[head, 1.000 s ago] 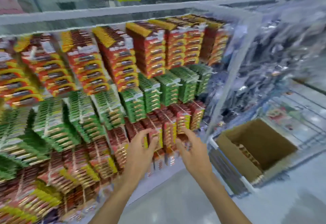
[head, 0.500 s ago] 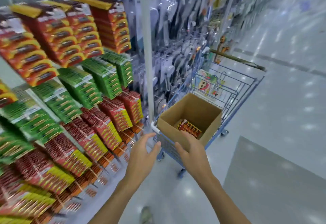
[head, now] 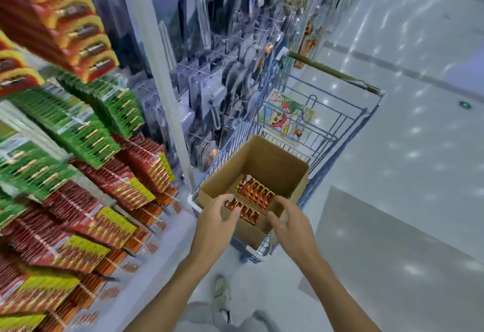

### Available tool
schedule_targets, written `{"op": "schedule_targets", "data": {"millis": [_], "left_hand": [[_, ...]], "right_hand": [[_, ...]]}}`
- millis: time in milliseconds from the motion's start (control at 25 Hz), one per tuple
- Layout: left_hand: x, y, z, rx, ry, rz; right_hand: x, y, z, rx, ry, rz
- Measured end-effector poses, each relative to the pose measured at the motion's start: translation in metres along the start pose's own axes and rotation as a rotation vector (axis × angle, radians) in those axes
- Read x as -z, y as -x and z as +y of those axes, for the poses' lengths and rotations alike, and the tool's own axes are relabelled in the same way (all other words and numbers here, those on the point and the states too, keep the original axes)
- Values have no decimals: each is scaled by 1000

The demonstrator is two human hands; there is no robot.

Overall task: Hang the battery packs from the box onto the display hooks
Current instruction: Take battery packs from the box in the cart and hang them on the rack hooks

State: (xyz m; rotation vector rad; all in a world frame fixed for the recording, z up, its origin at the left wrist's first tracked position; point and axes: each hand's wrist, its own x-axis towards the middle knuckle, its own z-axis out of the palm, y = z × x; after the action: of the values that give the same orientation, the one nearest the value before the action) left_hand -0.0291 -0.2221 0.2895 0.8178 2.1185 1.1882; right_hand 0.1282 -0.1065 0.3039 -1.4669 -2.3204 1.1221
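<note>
Head view looks steeply down, close over the box (head: 264,160).

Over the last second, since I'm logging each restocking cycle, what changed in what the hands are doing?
Both hands left the hanging red battery packs on the display and swung right to the open brown cardboard box in the blue wire cart. The left hand and right hand now reach over its near edge towards the red battery packs inside, neither gripping one yet. Box and cart stayed put.

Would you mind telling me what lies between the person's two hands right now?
In the head view, between the left hand and the right hand lie red battery packs inside the open cardboard box.
</note>
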Motion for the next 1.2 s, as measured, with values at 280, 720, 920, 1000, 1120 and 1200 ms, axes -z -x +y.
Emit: {"op": "schedule_targets", "data": {"millis": [280, 720, 920, 1000, 1120, 1200], "left_hand": [[-25, -64, 0, 97, -56, -30], [-109, -126, -3, 479, -56, 167], [-153, -156, -21, 696, -49, 188], [-166, -170, -39, 781, -35, 171], [-183, -186, -64, 879, 43, 152], [-192, -198, -85, 954, 95, 155]], "right_hand": [[-8, -86, 14, -54, 54, -95], [1, -229, 61, 76, 203, -491], [-20, -284, 87, 118, 339, -645], [-38, -302, 98, 99, 401, -707], [-66, -326, 113, 59, 506, -778], [-86, -340, 122, 18, 546, -827]]}}
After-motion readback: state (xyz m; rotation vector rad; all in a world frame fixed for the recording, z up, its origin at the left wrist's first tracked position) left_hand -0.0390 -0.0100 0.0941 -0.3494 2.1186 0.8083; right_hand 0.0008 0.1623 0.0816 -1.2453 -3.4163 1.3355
